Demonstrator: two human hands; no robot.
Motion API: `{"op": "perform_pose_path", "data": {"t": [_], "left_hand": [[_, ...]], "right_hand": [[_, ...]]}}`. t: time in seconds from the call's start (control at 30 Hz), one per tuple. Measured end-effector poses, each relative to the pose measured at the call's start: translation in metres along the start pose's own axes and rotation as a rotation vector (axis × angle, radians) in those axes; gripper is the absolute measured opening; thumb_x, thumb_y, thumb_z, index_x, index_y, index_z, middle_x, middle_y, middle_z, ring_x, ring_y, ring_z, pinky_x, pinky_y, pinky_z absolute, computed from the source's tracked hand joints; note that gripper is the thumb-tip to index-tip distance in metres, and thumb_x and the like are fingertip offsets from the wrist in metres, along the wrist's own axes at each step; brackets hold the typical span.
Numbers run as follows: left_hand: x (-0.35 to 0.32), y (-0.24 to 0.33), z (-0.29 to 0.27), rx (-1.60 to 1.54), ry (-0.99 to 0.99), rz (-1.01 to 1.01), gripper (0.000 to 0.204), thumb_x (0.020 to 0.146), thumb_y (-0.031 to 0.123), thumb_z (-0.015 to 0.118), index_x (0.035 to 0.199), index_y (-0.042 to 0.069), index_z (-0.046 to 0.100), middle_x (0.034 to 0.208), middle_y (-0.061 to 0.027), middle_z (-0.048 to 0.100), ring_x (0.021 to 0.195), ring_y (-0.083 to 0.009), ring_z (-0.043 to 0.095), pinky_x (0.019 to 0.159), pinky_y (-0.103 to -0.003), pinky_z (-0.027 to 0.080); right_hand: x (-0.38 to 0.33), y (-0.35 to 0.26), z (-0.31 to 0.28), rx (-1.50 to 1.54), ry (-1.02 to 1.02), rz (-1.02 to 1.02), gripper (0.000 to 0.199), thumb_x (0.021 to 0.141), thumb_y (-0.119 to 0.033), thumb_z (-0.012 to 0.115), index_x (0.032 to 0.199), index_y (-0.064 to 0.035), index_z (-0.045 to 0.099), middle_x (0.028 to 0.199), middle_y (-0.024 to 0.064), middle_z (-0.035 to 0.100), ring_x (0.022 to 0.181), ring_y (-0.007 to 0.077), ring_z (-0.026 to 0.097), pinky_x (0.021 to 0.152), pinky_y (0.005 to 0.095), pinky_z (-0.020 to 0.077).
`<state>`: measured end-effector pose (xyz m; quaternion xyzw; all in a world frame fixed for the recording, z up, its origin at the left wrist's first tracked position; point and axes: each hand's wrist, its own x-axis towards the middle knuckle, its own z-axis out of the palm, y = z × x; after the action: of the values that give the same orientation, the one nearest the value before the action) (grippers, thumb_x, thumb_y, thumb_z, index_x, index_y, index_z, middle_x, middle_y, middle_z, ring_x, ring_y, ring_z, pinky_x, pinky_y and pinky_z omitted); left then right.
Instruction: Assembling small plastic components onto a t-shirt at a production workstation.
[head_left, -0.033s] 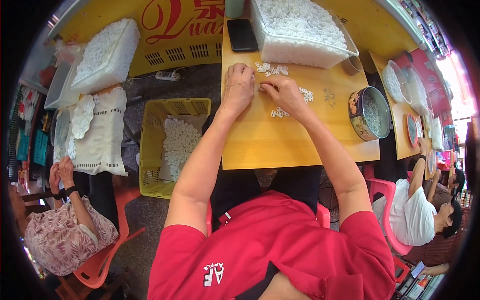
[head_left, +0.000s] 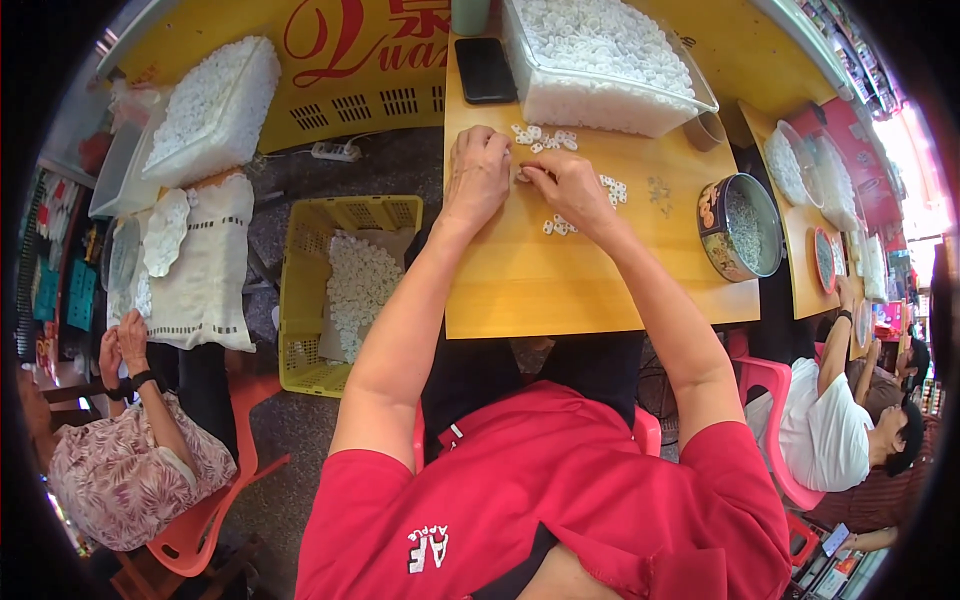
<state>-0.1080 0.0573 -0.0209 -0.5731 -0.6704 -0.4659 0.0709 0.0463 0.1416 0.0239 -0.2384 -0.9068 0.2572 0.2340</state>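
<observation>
Both of my hands rest over the wooden table [head_left: 540,295], close together near its left side. My left hand [head_left: 478,182] is closed, its fingers curled down; whatever they hold is hidden. My right hand [head_left: 572,192] pinches thumb and forefinger together beside the left fingertips, on something too small to name. Beyond the hands lies a loose group of small white plastic pieces [head_left: 544,139]. More white pieces [head_left: 614,189] lie just right of my right hand, and others [head_left: 560,226] on its near side. Farther right is a scatter of tiny metal parts [head_left: 659,194].
A round tin [head_left: 722,230] of small metal parts stands at the table's right. At the back are a clear tub [head_left: 610,100] heaped with white pieces and a black phone [head_left: 485,72]. On the floor at left sits a yellow crate [head_left: 303,300]. People work at tables either side.
</observation>
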Motion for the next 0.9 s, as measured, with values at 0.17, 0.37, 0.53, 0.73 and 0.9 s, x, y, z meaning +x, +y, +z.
{"op": "perform_pose_path", "data": {"t": [0.17,0.37,0.53,0.73,0.9], "left_hand": [[0.001,0.004,-0.001,-0.010,-0.021,-0.023,0.016,0.084,0.003,0.065,0.101,0.004,0.066,0.107,-0.0142,0.058,0.106,-0.0352,0.054,0.095,-0.045,0.044],[0.001,0.003,-0.002,-0.003,-0.027,-0.016,0.015,0.085,0.004,0.065,0.100,0.003,0.066,0.107,-0.0143,0.058,0.106,-0.0350,0.054,0.094,-0.045,0.044],[0.002,0.005,0.000,-0.007,-0.002,-0.009,0.013,0.087,0.004,0.065,0.100,0.004,0.066,0.105,-0.0131,0.058,0.104,-0.0343,0.055,0.093,-0.044,0.044],[0.001,0.004,-0.002,0.000,-0.011,-0.019,0.012,0.088,0.004,0.064,0.099,0.003,0.066,0.106,-0.0136,0.058,0.105,-0.0344,0.055,0.093,-0.044,0.044],[-0.001,0.002,-0.002,-0.008,0.012,-0.016,0.010,0.089,0.005,0.063,0.098,0.003,0.066,0.105,-0.0142,0.059,0.105,-0.0347,0.055,0.093,-0.044,0.044]], "right_hand": [[0.017,0.012,-0.006,-0.063,0.162,-0.020,0.018,0.092,-0.016,0.068,0.101,-0.0014,0.074,0.092,0.0179,0.072,0.085,0.0352,0.068,0.076,0.0396,0.0526],[0.041,0.014,-0.002,-0.255,0.091,0.290,0.029,0.092,-0.038,0.065,0.100,-0.0118,0.076,0.091,0.0163,0.074,0.092,0.0367,0.069,0.079,0.0440,0.0536],[0.043,0.012,0.003,-0.194,0.102,0.314,0.028,0.091,-0.036,0.067,0.100,-0.0104,0.075,0.091,0.0149,0.074,0.090,0.0346,0.070,0.078,0.0437,0.0539],[0.031,0.013,0.000,0.038,0.147,0.237,0.026,0.089,-0.030,0.070,0.099,-0.0063,0.074,0.090,0.0155,0.074,0.087,0.0337,0.070,0.078,0.0417,0.0532],[0.015,0.000,-0.001,0.068,-0.059,0.251,0.022,0.090,-0.024,0.068,0.100,-0.0048,0.074,0.094,0.0168,0.073,0.091,0.0337,0.069,0.080,0.0406,0.0528]]}}
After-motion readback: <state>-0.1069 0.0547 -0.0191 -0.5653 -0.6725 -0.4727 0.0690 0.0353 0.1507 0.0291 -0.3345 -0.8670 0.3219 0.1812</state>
